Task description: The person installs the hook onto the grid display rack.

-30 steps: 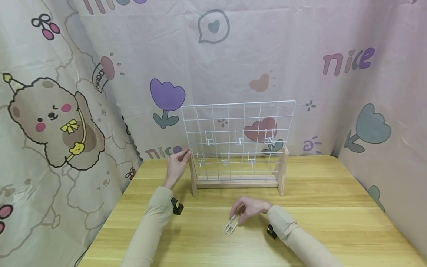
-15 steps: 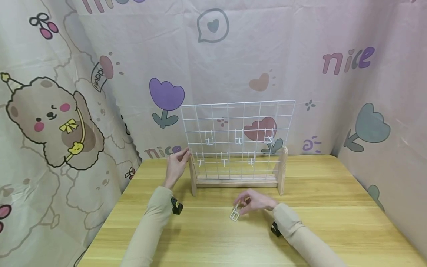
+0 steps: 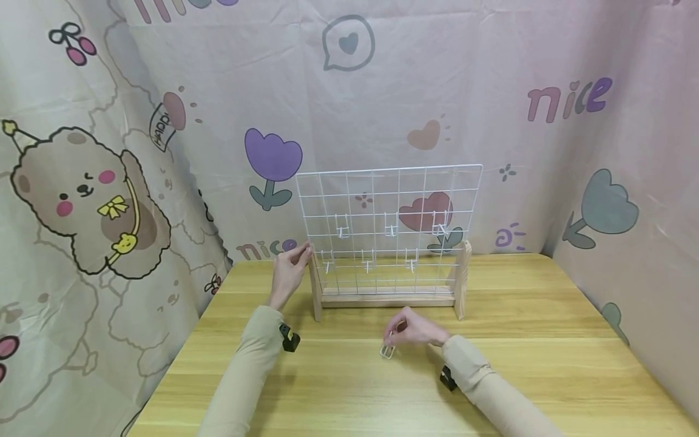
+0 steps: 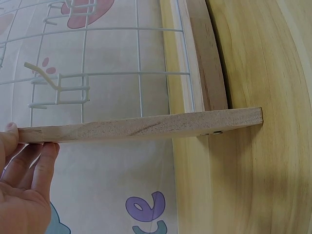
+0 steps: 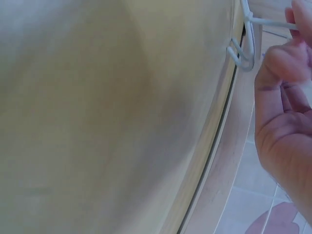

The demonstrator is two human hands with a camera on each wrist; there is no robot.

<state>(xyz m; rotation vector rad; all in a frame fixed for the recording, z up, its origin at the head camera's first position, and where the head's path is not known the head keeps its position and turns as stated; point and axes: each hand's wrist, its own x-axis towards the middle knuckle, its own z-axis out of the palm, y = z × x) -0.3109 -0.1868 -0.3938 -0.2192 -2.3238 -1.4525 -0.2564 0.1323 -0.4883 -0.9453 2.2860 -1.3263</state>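
At the rack's left side, my left hand (image 3: pixel 288 273) grips the top of the wooden side post (image 4: pixel 141 126), thumb on one face and fingers on the other in the left wrist view. My right hand (image 3: pixel 416 328) pinches a white wire hook (image 3: pixel 387 351) by its prong, above the table in front of the rack. In the right wrist view the hook (image 5: pixel 248 41) is partly cut off by the top edge. The white wire grid (image 3: pixel 386 200) stands in its wooden base, and several similar hooks (image 3: pixel 391 229) hang on it in two rows.
A wood-grain table (image 3: pixel 338 388) lies under everything. The rack's bottom rail (image 3: pixel 388 300) runs between the two side posts. Behind and to the left hangs a printed curtain (image 3: pixel 273 79). A black wrist camera (image 3: pixel 289 338) sits on the left sleeve.
My right hand has moved away from the table's front, towards the rack, with the hook, and has turned the hook a little. The left hand stays on the post.
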